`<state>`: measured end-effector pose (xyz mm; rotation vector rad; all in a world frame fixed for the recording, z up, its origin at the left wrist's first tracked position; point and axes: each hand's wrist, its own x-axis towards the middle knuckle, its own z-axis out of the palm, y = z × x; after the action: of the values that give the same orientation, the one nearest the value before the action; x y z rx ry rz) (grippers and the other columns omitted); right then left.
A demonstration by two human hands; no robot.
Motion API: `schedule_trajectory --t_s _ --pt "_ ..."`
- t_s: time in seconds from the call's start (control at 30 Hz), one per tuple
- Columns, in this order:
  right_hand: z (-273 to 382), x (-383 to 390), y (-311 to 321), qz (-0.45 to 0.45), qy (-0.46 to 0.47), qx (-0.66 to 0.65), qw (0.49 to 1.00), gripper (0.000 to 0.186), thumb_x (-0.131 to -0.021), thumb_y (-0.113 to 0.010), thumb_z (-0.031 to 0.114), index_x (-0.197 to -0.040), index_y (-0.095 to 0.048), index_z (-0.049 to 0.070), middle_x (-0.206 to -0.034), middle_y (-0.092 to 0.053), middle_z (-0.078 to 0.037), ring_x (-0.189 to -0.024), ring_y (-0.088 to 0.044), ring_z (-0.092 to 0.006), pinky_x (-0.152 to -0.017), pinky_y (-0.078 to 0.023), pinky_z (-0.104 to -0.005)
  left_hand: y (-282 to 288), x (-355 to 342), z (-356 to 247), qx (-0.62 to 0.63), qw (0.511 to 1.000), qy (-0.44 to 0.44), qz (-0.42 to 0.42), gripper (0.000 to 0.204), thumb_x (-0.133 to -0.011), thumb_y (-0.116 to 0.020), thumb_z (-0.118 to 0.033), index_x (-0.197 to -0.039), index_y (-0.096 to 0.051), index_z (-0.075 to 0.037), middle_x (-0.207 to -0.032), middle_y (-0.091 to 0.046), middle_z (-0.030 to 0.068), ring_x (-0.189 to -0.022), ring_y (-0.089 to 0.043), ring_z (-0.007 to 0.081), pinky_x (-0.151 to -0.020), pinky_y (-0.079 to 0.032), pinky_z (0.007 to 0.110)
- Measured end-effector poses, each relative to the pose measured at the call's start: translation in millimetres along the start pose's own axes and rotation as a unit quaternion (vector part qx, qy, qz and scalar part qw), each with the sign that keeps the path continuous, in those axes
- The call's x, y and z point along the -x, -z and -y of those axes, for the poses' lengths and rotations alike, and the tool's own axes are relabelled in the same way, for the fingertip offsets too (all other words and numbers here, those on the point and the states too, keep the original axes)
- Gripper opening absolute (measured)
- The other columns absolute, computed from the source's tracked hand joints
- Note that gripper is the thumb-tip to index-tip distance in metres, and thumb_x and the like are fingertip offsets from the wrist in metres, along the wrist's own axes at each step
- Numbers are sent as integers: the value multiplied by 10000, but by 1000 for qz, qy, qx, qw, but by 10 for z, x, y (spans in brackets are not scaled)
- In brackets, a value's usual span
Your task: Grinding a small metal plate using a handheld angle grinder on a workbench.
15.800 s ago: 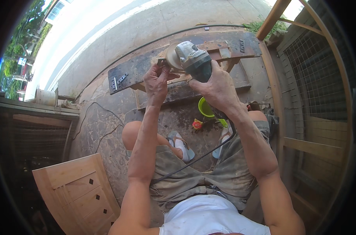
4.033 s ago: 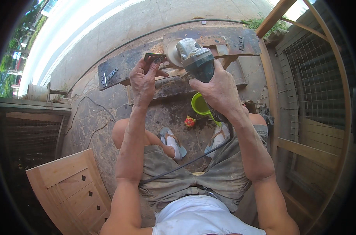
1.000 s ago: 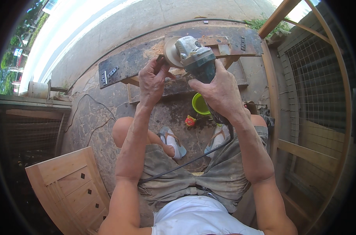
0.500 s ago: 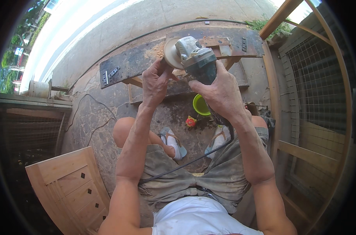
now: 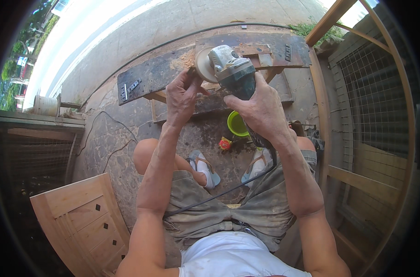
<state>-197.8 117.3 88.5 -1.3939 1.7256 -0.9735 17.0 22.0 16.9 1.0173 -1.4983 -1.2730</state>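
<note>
My right hand (image 5: 265,111) is wrapped round the dark green body of an angle grinder (image 5: 237,77), its grey metal head pointing away from me. A pale round disc (image 5: 203,67) sits on the grinder's left side. My left hand (image 5: 180,97) is closed in a pinch on a small dark piece (image 5: 191,71), held against or very close to the disc's left edge. Fingers hide most of that piece, so its kind is unclear. The grinder's black cord (image 5: 214,197) runs down and across my lap.
A low dark wooden bench (image 5: 157,76) stands ahead, with sawdust and metal bits on it. Below are a green bowl (image 5: 237,123) and a small red packet (image 5: 225,143). A carved wooden panel (image 5: 83,217) leans at lower left; a wooden frame (image 5: 322,101) stands right.
The grinder's head and disc have shifted slightly right and down. My left hand has moved a little left and down, and more of the dark piece shows.
</note>
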Motion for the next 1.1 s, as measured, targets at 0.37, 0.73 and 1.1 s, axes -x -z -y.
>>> schedule_trajectory --t_s 0.37,0.73,1.1 --pt "11 5 -14 2 3 -9 1000 647 -852 -830 323 -1257 -618 -135 -997 -798 -288 -936 -823 -388 -899 -638 -473 7 -16 65 8 1000 -12 1 247 -1125 -699 -121 -1318 -745 26 -1123 -829 96 -842 -785 147 -753 -654 314" --pt "42 12 9 9 -8 -10 1000 653 -858 -828 323 -1283 -620 -126 -1013 -801 -289 -971 -825 -394 -927 -633 -471 -26 -4 13 -7 1000 -1 6 256 -1135 -681 -113 -1344 -740 22 -1139 -818 102 -871 -780 145 -764 -669 317" --pt "3 -2 29 4 -24 5 1000 615 -855 -821 319 -1255 -633 -109 -999 -802 -270 -955 -821 -382 -919 -629 -468 83 -37 68 25 999 -20 -9 267 -1133 -700 -149 -1338 -719 21 -1151 -821 99 -861 -806 183 -761 -664 327"
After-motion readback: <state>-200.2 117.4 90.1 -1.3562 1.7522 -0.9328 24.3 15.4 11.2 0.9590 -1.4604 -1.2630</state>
